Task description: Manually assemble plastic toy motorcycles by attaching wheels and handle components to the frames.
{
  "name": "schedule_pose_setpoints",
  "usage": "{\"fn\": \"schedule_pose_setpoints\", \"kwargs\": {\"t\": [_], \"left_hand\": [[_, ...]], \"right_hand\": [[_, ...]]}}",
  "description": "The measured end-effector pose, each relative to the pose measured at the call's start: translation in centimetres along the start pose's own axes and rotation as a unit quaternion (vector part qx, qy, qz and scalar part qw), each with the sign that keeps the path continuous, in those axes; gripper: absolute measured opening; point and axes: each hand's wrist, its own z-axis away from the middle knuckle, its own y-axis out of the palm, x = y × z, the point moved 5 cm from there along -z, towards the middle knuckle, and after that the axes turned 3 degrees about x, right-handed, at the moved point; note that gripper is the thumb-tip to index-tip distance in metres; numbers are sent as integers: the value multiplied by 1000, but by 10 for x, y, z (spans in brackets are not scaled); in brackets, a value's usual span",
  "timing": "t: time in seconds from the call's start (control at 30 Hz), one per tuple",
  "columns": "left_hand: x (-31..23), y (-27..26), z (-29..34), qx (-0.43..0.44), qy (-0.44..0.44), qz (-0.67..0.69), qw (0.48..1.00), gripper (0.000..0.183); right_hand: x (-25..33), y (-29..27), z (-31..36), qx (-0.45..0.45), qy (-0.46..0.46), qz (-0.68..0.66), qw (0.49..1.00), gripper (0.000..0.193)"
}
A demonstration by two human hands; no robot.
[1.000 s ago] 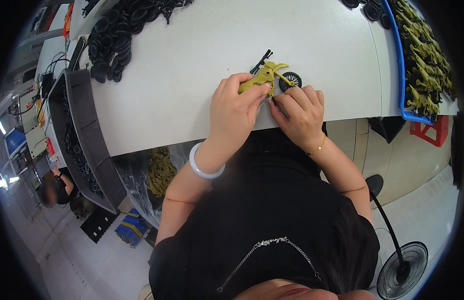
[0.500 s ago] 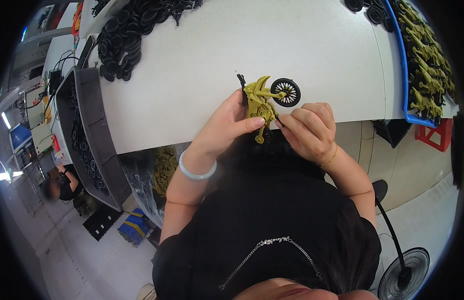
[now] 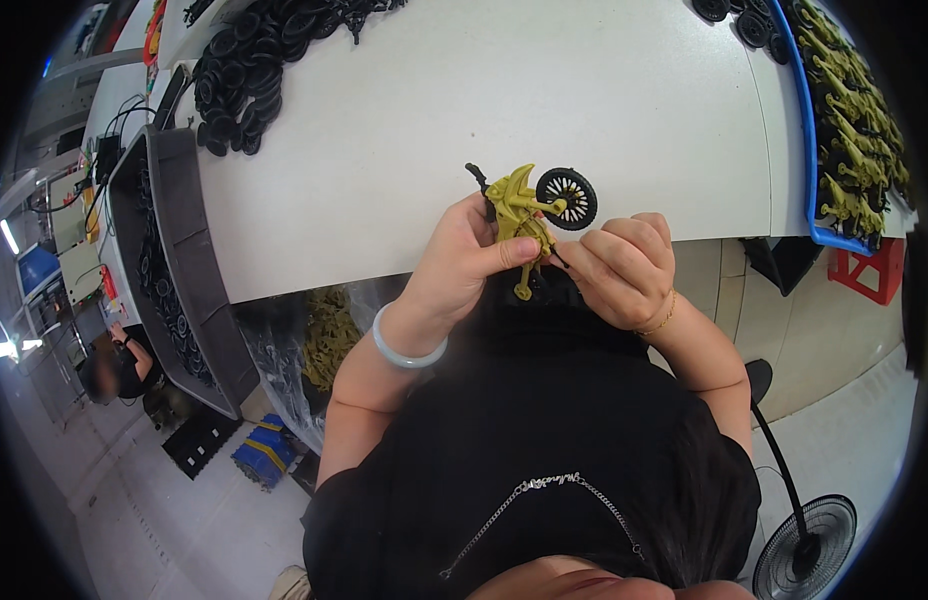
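Observation:
A yellow-green toy motorcycle [image 3: 511, 203] is held near the table's front edge. My left hand [image 3: 452, 255] is closed round its body, thumb pressed on the side. A black spoked wheel [image 3: 567, 198] sits on the fork, and black handlebars [image 3: 478, 178] stick out at the far left of the toy. My right hand [image 3: 624, 262] is closed in a pinch at the toy's near right side, on a thin small black part [image 3: 561, 260]. The fingers hide most of that part, and I cannot tell its exact kind.
Black wheels [image 3: 246, 75] lie heaped at the far left of the white table [image 3: 644, 110]. A grey bin [image 3: 199, 270] of black parts stands left, a blue tray [image 3: 812, 180] of yellow-green motorcycles right. Below are a red stool [image 3: 868, 272] and a fan [image 3: 806, 550]; another person [image 3: 124, 370] sits far left.
Both hands keep their grip. The toy has tipped slightly and come a little nearer to me, its front wheel turning with it. My left wrist has shifted slightly right.

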Motion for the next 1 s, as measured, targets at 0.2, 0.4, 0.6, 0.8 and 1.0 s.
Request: {"fn": "schedule_pose_setpoints", "kwargs": {"t": [0.2,0.4,0.6,0.8,1.0], "left_hand": [[4,-2,-1,6,-14,6,1000,29],[5,-1,1,27,-26,19,999,36],[1,-2,4,43,-20,6,999,41],[12,3,5,50,-6,86,995,39],[2,5,5,30,14,-78,996,42]], "right_hand": [[-3,3,10,-7,-3,-6,1000,28],[0,1,3,12,22,-6,1000,29],[7,0,-5,30,-5,0,1000,29],[7,-2,-3,-14,-12,-42,999,25],[-3,-19,-3,-64,53,-92,992,24]]}}
